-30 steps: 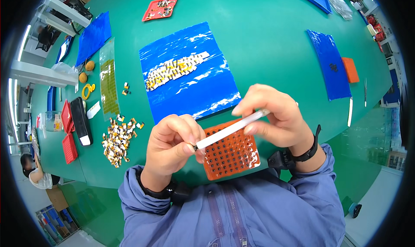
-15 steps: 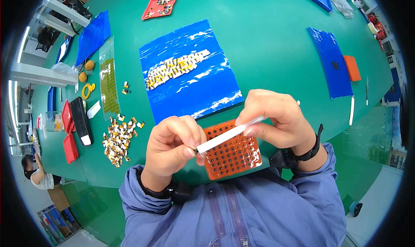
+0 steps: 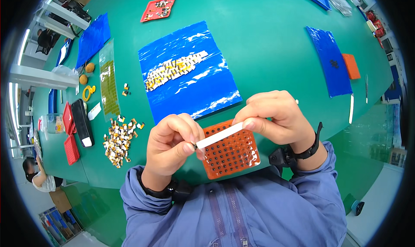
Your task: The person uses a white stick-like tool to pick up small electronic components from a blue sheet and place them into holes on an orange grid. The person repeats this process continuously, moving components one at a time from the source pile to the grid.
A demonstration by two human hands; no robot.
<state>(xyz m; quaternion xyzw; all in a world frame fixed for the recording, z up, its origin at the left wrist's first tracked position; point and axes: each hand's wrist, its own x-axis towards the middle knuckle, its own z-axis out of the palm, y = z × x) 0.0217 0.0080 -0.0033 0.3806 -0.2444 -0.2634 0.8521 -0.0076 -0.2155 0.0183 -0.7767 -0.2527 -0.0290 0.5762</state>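
Holding a slim white strip [image 3: 220, 135] aslant over a perforated orange block [image 3: 231, 158], pinched thumb-to-finger by the left hand [image 3: 169, 139] at a small dark end and by the right hand [image 3: 279, 117] at the opposite end. Facing a glossy blue sheet [image 3: 186, 98] just beyond the block's far edge, spread with packed white-and-yellow parts [image 3: 173, 72]. Flanked on the left, near but apart, by a loose heap of similar parts [image 3: 119, 143]. Bordered past the right hand by broad green tabletop [image 3: 268, 52], out to a narrower blue sheet [image 3: 330, 80].

I count one held strip [image 3: 219, 135], two balls [image 3: 89, 67].
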